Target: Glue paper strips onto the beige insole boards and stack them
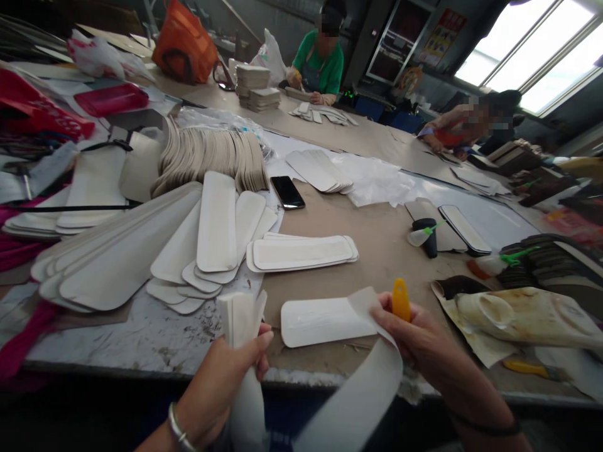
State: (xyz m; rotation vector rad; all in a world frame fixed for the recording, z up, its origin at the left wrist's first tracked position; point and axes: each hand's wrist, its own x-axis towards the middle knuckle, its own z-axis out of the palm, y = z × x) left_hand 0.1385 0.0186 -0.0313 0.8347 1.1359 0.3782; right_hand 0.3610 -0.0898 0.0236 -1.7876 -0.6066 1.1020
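Observation:
My left hand (228, 367) is closed round a bundle of off-white strips (238, 317) that hangs down past the table edge. Between the fingers of my right hand (414, 326) are a tool's yellow handle (401, 301) and the end of a long, thin white strip (355, 392). The tool's working end is hidden. That strip's end lies over a rounded white panel (315, 321) flat on the brown board, and the rest curves down towards me. Just beyond, a small stack of similar panels (304, 252) lies on the board.
Fanned panels (127, 251) and a row of curved pieces (211, 157) cover the left. A phone (287, 192) lies mid-table. At right are a bottle with a green tip (424, 235), a stained container (527, 314) and another yellow handle (526, 368). Two people work across the table.

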